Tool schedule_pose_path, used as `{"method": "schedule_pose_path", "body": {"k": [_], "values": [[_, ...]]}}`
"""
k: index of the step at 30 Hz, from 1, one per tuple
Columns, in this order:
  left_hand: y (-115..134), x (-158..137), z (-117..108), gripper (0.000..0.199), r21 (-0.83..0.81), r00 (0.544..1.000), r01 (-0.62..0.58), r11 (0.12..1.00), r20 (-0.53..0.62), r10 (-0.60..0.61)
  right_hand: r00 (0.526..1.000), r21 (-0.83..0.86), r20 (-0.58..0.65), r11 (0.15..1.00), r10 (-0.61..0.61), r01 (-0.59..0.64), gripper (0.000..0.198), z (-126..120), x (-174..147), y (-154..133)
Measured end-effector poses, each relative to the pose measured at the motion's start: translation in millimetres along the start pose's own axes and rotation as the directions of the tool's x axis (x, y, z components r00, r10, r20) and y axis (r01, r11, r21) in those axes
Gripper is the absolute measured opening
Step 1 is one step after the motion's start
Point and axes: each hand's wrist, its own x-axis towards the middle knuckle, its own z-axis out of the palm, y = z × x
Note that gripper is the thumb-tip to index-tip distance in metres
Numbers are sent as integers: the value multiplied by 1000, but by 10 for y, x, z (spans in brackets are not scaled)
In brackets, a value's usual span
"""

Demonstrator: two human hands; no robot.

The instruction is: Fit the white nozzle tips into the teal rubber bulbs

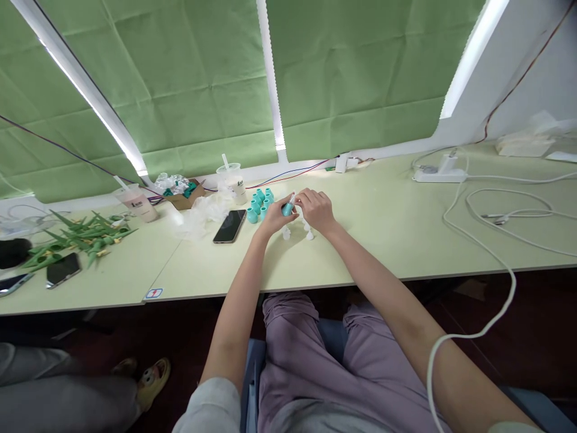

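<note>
The left hand curls closed around a small turquoise vase, while the right hand pinches a slim white piece at its top; whether it's seated, I can't tell. This one looks midway. At nine o'clock, more turquoise vases stand grouped; toward six, loose white parts lie apparently unused.
</note>
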Motion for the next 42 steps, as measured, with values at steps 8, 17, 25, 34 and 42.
{"method": "schedule_pose_path", "body": {"k": [8,17,25,34,42], "values": [[37,-9,-22,54,-1,1000,-14,1000,24,14,987,116,104,984,122,-134,34,38,13,-40],[-8,-28,-32,55,16,999,14,1000,46,-15,960,206,1,939,280,-274,32,4,28,44],[-11,-11,-33,47,-23,1000,-22,1000,21,22,994,216,72,972,79,-93,31,-27,-9,-3],[6,-8,-19,49,-45,999,-25,999,27,27,982,255,22,948,190,-189,33,33,-36,-5],[-6,-16,-13,52,-26,999,-25,999,27,26,975,222,34,949,220,-222,37,13,-33,-25]]}}
